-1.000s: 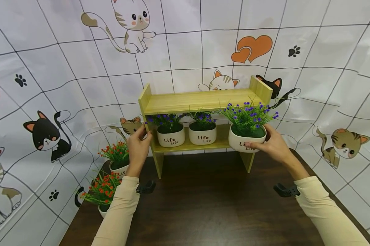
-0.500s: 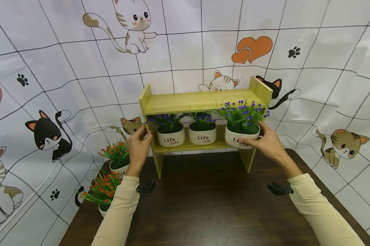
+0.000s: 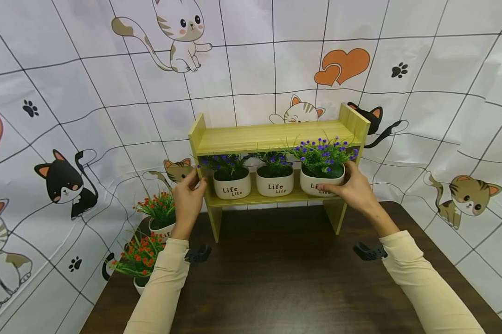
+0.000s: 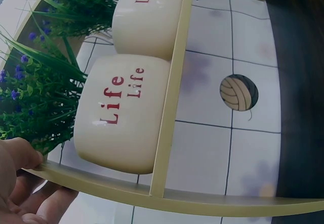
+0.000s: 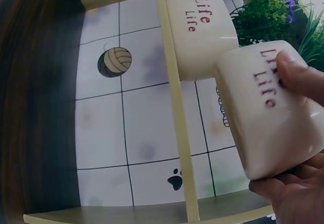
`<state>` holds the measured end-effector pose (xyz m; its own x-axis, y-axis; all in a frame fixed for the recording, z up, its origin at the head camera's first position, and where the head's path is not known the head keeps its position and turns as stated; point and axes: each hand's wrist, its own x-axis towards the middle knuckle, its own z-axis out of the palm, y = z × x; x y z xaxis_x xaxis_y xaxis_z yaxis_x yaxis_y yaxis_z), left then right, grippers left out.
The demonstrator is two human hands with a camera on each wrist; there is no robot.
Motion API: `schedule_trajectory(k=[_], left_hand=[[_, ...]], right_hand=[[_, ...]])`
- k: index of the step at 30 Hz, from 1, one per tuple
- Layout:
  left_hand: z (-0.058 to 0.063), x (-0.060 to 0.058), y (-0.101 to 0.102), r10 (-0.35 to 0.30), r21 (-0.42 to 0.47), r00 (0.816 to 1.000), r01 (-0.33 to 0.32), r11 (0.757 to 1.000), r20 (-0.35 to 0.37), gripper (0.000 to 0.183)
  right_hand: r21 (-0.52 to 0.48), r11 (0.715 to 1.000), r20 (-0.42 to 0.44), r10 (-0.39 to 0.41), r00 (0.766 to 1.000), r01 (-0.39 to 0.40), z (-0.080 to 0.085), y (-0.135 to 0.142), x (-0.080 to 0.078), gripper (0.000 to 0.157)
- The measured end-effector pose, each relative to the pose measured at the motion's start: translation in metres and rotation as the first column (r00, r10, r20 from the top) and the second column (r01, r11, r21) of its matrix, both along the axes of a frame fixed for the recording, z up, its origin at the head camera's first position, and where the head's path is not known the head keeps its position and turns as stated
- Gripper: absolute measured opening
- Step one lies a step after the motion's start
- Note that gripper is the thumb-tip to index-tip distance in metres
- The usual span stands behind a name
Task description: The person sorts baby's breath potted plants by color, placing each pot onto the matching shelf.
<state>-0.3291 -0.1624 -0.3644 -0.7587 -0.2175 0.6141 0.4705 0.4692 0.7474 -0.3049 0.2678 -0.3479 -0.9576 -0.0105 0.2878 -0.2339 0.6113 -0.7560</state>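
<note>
My right hand (image 3: 358, 188) grips a white "Life" flowerpot (image 3: 307, 182) with purple flowers, thumb on its front and fingers round its right side. The pot is at the right end of the lower board, and in the right wrist view it stands out in front of that board, tilted. My left hand (image 3: 188, 199) pinches the left side panel (image 4: 101, 184) of the wooden shelf (image 3: 272, 138), thumb inside and fingers outside. Two matching flowerpots, a left one (image 3: 232, 187) and a middle one (image 3: 275, 184), sit on the lower board.
Two white pots with orange-red flowers, a rear one (image 3: 161, 230) and a front one (image 3: 139, 286), stand on the dark table (image 3: 276, 278) beside my left forearm. A cat-print sheet (image 3: 251, 69) hangs behind the shelf.
My right hand has carried the flowerpot left and slightly up in the head view, closer to the middle pot. The left hand keeps its hold on the shelf panel.
</note>
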Motion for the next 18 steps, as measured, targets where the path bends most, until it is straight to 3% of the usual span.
schedule_trajectory(k=[4, 10, 18], left_hand=[[0.000, 0.000, 0.001, -0.001, -0.005, 1.000, 0.001, 1.000, 0.003, 0.040], [0.000, 0.001, 0.000, 0.009, -0.008, 1.000, -0.009, 1.000, 0.009, 0.040], [0.000, 0.001, 0.000, 0.000, -0.003, 1.000, 0.000, 1.000, 0.001, 0.040]], right_hand=[[0.030, 0.999, 0.001, -0.015, 1.000, 0.015, 0.001, 0.001, -0.002, 0.088], [0.054, 0.999, 0.038, -0.005, 0.999, 0.003, 0.001, 0.001, -0.006, 0.102], [-0.012, 1.000, 0.071, 0.002, 0.997, -0.001, 0.000, -0.004, -0.011, 0.114]])
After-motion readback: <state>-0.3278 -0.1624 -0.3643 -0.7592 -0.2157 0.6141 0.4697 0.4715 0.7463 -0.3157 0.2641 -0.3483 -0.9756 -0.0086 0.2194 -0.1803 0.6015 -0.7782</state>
